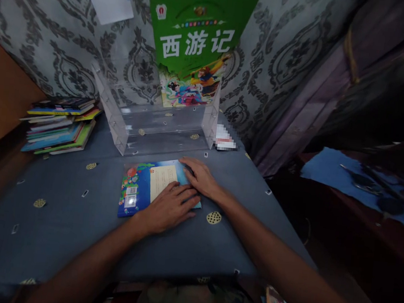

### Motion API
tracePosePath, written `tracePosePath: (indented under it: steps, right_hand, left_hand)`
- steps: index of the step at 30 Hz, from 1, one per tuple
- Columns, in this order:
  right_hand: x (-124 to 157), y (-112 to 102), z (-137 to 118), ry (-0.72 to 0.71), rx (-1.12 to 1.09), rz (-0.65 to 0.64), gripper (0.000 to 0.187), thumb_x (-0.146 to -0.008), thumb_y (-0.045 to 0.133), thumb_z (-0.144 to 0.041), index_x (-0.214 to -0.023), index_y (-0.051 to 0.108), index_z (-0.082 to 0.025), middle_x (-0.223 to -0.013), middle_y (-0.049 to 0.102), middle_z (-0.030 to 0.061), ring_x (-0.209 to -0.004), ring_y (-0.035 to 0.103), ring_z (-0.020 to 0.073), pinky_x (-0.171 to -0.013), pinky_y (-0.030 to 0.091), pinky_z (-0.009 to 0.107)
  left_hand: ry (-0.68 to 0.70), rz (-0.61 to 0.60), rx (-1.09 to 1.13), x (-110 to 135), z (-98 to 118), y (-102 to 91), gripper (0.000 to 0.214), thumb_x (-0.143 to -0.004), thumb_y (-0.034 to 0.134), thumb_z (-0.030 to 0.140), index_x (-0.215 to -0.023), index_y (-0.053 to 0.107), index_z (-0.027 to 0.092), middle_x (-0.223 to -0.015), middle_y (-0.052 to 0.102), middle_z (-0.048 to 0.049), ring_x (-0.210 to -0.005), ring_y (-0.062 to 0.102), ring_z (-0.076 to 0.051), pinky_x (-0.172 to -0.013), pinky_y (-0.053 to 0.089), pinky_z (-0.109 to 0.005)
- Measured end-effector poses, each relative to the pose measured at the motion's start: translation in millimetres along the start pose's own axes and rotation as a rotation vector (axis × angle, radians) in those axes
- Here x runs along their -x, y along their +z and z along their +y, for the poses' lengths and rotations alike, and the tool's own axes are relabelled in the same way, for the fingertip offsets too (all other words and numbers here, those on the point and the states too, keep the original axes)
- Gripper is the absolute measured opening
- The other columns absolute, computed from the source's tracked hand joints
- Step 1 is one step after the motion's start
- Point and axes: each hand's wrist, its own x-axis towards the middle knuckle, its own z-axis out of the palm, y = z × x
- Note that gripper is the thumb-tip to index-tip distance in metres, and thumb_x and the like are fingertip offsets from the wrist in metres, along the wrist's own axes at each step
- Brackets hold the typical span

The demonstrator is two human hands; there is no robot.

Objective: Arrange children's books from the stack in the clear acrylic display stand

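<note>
Through the head camera I looked down on a table spread with a grey-blue cloth [60,238] printed with pale yellow dotted ovals. A glossy blue book with a cream text panel [163,180] lay flat on it, its barcode side up, directly under the person's two hands. The left hand [172,206] rested palm down across the book's lower right part, fingers extended and slightly parted, gripping nothing that I could see. The right hand [203,177] lay over the upper right corner with its fingers bent; I couldn't tell whether they pinched the edge or only touched it.

Just beyond the book stood a clear plastic stand with two upright side panels [111,110]. A tall green book with white Chinese characters [198,38] rose upright behind it, against the patterned wall. To the left I saw an uneven stack of thin, many-coloured books [62,130], and off to the right a light-blue cloth [323,163] with dark tools on it.
</note>
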Motion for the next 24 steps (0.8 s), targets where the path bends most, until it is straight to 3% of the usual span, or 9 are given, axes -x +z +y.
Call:
tracePosePath:
  steps: [4, 9, 12, 18, 24]
  right_hand:
    - [1, 2, 4, -0.002, 0.036, -0.014, 0.04, -0.093, 0.048, -0.02, -0.129, 0.064, -0.022, -0.134, 0.066, 0.0117, -0.128, 0.059, 0.0273, -0.11, 0.046, 0.052]
    - [2, -2, -16, -0.027, 0.253, -0.068, 0.034, -0.095, 0.049, -0.023, -0.125, 0.065, -0.019, -0.128, 0.068, 0.0132, -0.123, 0.058, 0.0303, -0.102, 0.047, 0.05]
    - [2, -7, -39, 0.017, 0.448, -0.091, 0.025, -0.096, 0.049, -0.024, -0.107, 0.07, -0.016, -0.106, 0.072, 0.0135, -0.105, 0.061, 0.0288, -0.09, 0.048, 0.041]
    - [3, -8, -60, 0.141, 0.58, -0.117, 0.023, -0.098, 0.047, -0.024, -0.099, 0.07, -0.018, -0.096, 0.07, 0.0105, -0.09, 0.062, 0.0233, -0.07, 0.043, 0.03]
    - [2, -10, -56, 0.109, 0.576, -0.097, 0.024, -0.097, 0.048, -0.023, -0.101, 0.072, -0.019, -0.095, 0.074, 0.0093, -0.091, 0.063, 0.024, -0.073, 0.044, 0.032]
  left_hand:
    - [-0.096, -0.059, 0.077, 5, -28, -17.7, 0.032, -0.105, 0.038, 0.027, -0.128, 0.059, 0.019, -0.133, 0.063, -0.0099, -0.125, 0.056, -0.02, -0.108, 0.043, -0.039]
    - [-0.581, -0.095, -0.036, 31, -80, -41.2, 0.033, -0.102, 0.041, 0.025, -0.128, 0.061, 0.019, -0.131, 0.062, -0.0117, -0.122, 0.057, -0.026, -0.103, 0.045, -0.045]
    - [-0.716, -0.118, -0.01, 46, -99, -49.4, 0.033, -0.102, 0.043, 0.029, -0.126, 0.064, 0.019, -0.121, 0.063, -0.012, -0.114, 0.059, -0.027, -0.094, 0.05, -0.041]
    - [-0.748, -0.176, -0.021, 51, -102, -57.9, 0.03, -0.101, 0.046, 0.033, -0.117, 0.066, 0.017, -0.116, 0.063, -0.0121, -0.112, 0.06, -0.028, -0.088, 0.048, -0.037]
    - [-0.876, -0.311, -0.107, 46, -93, -63.9, 0.027, -0.1, 0.048, 0.034, -0.113, 0.065, 0.018, -0.106, 0.07, -0.013, -0.096, 0.066, -0.027, -0.081, 0.047, -0.035]
